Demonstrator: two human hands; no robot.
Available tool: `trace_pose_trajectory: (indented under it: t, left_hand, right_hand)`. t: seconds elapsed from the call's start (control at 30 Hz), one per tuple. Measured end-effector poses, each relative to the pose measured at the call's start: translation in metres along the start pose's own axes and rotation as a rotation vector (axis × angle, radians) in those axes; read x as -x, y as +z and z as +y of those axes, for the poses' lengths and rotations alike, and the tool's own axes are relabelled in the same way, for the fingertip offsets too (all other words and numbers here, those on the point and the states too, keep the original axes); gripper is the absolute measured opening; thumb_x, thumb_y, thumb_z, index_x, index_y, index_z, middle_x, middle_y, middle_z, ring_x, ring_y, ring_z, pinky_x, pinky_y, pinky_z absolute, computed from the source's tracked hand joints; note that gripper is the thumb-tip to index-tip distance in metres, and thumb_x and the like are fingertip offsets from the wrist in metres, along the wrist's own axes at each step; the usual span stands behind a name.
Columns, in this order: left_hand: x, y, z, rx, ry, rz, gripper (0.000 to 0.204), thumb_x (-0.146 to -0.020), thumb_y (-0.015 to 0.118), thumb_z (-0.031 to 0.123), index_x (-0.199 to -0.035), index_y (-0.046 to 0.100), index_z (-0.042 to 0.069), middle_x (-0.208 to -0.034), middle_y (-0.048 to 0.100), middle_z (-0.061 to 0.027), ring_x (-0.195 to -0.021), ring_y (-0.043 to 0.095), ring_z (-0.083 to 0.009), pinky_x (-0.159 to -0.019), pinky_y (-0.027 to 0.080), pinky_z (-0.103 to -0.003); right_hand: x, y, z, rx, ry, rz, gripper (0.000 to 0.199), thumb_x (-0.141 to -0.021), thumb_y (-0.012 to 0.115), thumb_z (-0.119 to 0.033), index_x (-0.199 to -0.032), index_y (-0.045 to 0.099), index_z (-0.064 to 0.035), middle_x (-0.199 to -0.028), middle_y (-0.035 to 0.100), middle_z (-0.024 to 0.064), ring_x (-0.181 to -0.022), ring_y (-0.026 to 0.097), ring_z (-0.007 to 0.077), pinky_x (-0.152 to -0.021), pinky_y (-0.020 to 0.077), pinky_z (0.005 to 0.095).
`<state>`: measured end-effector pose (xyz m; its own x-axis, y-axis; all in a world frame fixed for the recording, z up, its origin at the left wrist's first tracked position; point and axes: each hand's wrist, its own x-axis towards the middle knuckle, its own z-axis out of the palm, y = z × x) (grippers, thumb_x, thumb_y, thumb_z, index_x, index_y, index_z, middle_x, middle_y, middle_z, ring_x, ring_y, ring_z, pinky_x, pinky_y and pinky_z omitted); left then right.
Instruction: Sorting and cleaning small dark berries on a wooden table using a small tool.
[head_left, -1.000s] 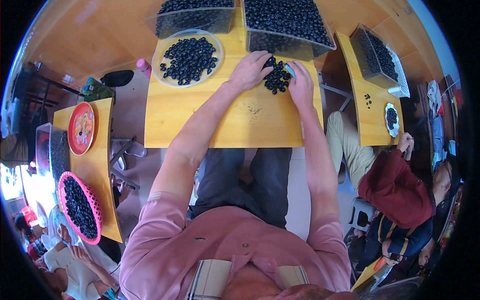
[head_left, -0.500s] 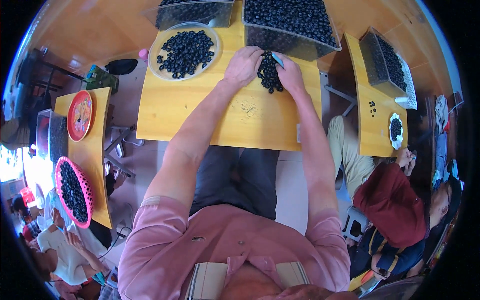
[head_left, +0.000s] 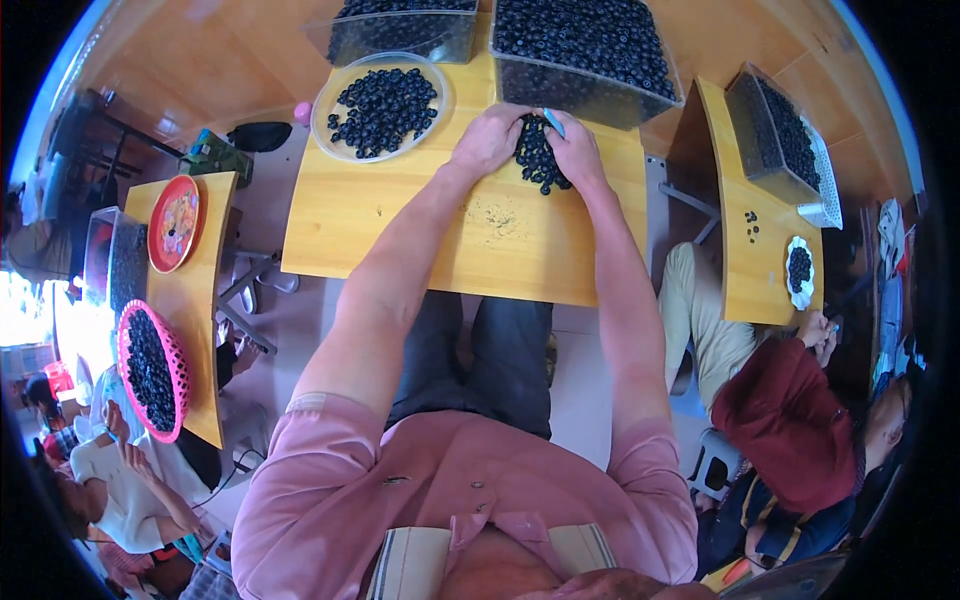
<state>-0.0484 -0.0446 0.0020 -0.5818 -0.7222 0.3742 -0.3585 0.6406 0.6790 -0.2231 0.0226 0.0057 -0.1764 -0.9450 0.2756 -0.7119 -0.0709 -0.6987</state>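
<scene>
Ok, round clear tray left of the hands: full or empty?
Partly filled: dark round pieces cover the middle of the tray, bare base showing around them.

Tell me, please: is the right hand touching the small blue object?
Touching: the head view shows the small blue object held in the right hand, one end protruding.

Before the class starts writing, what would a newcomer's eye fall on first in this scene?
Probably the big clear bin heaped with dark berry-like pieces, at the far right of the middle table. Next, the person's left hand and right hand either side of a small dark pile, the right holding a small blue object. Off left, a bright pink basket of similar pieces sits on a side table.
</scene>
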Motion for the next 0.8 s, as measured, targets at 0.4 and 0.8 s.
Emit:
trace_pose_trajectory:
  t: [0.4, 0.8]
  left_hand:
    - [0.003, -0.004, -0.011, 0.0, 0.02, -0.076, 0.034, -0.104, 0.049, 0.024, -0.123, 0.068, 0.003, -0.126, 0.068, -0.0196, -0.117, 0.063, -0.0381, -0.104, 0.049, -0.045]
    - [0.002, -0.004, -0.008, 0.052, -0.007, -0.085, 0.043, -0.103, 0.045, 0.036, -0.122, 0.071, 0.007, -0.122, 0.071, -0.0189, -0.114, 0.064, -0.0413, -0.101, 0.05, -0.048]
  right_hand:
    - [0.009, 0.006, 0.002, -0.065, 0.149, 0.111, 0.039, -0.095, 0.059, -0.022, -0.133, 0.067, -0.0128, -0.119, 0.071, 0.0225, -0.115, 0.066, 0.0399, -0.1, 0.05, 0.0447]
    - [0.034, 0.012, -0.009, -0.204, 0.144, 0.225, 0.041, -0.094, 0.062, -0.023, -0.133, 0.067, -0.012, -0.117, 0.073, 0.0212, -0.114, 0.068, 0.0353, -0.101, 0.0492, 0.0406]
